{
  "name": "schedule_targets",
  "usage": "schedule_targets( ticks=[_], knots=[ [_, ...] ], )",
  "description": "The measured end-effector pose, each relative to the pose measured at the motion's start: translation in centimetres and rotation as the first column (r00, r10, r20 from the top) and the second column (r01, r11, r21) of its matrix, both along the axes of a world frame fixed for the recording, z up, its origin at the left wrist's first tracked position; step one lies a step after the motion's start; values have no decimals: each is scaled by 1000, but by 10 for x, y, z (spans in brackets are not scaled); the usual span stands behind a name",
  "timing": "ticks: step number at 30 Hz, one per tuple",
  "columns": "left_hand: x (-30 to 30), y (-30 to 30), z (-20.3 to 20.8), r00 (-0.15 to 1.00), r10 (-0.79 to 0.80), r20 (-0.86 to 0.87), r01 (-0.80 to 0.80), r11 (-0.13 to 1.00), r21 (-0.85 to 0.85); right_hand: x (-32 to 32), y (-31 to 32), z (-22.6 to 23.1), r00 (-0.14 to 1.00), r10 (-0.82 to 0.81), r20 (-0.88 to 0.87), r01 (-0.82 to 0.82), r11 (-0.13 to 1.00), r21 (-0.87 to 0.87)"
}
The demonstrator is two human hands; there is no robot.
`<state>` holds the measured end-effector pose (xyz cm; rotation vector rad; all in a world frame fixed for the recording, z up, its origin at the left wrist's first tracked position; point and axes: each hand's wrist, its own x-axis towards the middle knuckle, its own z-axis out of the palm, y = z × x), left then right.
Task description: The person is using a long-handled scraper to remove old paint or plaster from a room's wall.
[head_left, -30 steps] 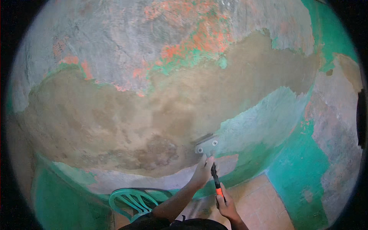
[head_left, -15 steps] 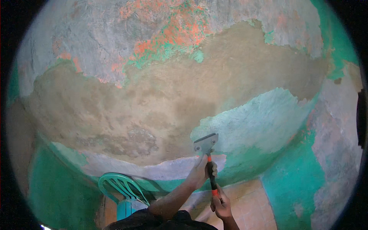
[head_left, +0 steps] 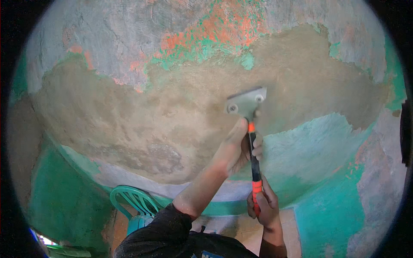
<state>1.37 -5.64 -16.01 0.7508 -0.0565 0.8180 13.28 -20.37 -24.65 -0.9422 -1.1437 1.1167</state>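
A long-handled scraper [head_left: 254, 161] with a wide metal blade and a black and orange handle is held in both hands. My left hand [head_left: 244, 144] wraps the upper handle just under the head, thumb along it. Lower down, my right hand [head_left: 264, 204] is closed around the orange end of the handle. The blade is tilted, its right end higher, over the bare brown patch of the wall [head_left: 180, 103]; whether it touches the surface I cannot tell. Beneath the brown patch, to the right, lies pale green paint [head_left: 307, 144].
A green plastic chair [head_left: 131, 200] stands against the wall at the lower left. Grey plaster with orange and green flecks [head_left: 206, 36] covers the upper wall. Side walls with green paint [head_left: 329, 215] close in at both sides. A dark object [head_left: 405, 133] is at the right edge.
Both hands have moved up with the scraper, and its blade has gone from the edge of the pale green paint onto the brown patch. Both arms reach farther out.
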Motion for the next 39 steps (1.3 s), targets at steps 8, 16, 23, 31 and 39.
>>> schedule_targets(
  ticks=[8, 16, 23, 31, 39],
  knots=[
    [-12, 35, 53, 997, 64, 34, -69, 982, 176, -15, 38, 49, 1000, 21, 4, -22, 994, 106],
    [-18, 40, 48, 989, 147, -30, -139, 973, 183, -21, 48, 45, 998, 51, 35, -54, 996, 74],
    [-21, 45, 48, 982, 186, -9, -181, 964, 195, -16, 54, 50, 994, 66, 84, -72, 995, 70],
    [-15, 54, 48, 990, 134, 53, -142, 971, 194, -13, 59, 52, 996, 45, 81, -53, 995, 88],
    [-1, 58, 64, 995, 26, 101, -48, 973, 225, 1, 69, 48, 989, 116, -89, -96, 974, 207]
  ],
)
